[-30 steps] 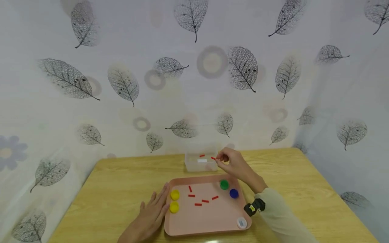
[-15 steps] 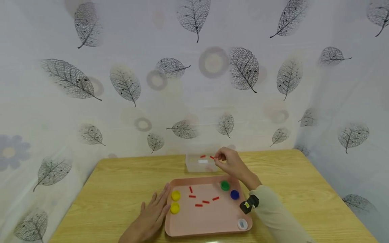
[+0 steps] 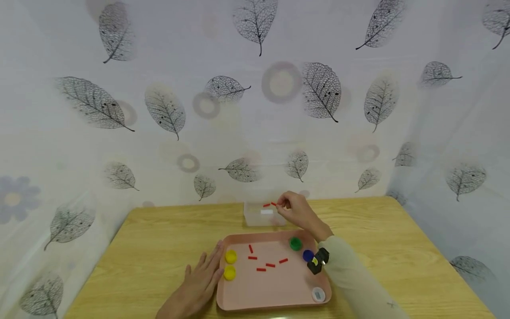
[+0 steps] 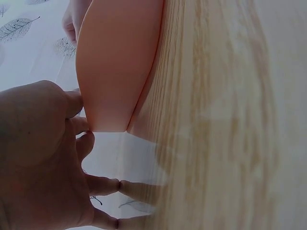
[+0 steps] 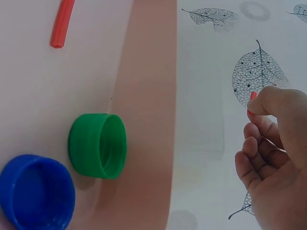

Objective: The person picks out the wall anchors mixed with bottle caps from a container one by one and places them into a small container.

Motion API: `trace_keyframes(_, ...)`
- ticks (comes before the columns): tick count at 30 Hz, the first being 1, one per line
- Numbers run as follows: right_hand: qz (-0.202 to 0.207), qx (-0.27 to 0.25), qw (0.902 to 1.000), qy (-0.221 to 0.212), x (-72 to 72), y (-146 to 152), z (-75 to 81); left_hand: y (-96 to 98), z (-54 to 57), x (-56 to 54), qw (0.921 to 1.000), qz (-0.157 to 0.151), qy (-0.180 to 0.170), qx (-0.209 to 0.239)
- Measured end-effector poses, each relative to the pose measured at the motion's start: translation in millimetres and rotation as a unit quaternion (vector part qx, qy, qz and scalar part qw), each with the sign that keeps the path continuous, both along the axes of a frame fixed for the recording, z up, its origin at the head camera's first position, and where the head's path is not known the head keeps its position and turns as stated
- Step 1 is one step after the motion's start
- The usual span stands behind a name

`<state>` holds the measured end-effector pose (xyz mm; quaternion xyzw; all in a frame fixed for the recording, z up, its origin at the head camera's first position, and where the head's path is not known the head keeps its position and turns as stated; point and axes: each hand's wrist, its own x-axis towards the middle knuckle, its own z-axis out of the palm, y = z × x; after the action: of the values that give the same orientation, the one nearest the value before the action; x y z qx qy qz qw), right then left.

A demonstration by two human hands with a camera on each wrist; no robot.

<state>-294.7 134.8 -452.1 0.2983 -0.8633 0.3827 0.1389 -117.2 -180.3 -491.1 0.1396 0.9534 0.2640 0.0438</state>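
Shifted left, the right hand (image 3: 299, 212), fingers pinching a red stick (image 3: 273, 204), now seems farther over the clear box (image 3: 253, 219), while the left hand (image 3: 196, 283) lies spread against the pink tray (image 3: 275, 292).

Red stick (image 3: 273, 204) being held at translucent box (image 3: 253, 219)
The short, narrow stick is being pinched near one end and is tilting; its height relative to the rim is not showing clearly. The box is standing behind the pink tray (image 3: 275, 290), with a second red stick (image 3: 266, 205) lying inside. The shallow, round-cornered tray is lying flat, with five loose red sticks (image 3: 253, 258) resting in it.
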Motion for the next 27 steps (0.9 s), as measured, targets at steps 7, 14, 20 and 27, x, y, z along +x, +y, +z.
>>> trace_keyframes(7,-0.004,0.008,0.9999,-0.01,-4.6,-6.0,-3.5,-0.6,-0.3,-0.5,0.9999,0.004,-0.013,-0.003)
trace_keyframes(14,-0.002,0.012,0.9999,-0.008,-10.5,-9.3,-3.9,-1.5,-0.2,-0.9,0.9999,0.005,-0.015,-0.005)
trace_keyframes(20,-0.003,0.021,0.9996,-0.018,-10.3,-8.1,-4.2,-0.3,-0.6,-1.5,0.9998,0.006,-0.018,-0.006)
trace_keyframes(27,-0.001,0.024,0.9994,-0.024,-11.9,-7.8,-7.9,0.6,0.4,-0.1,0.9998,0.004,-0.018,-0.001)
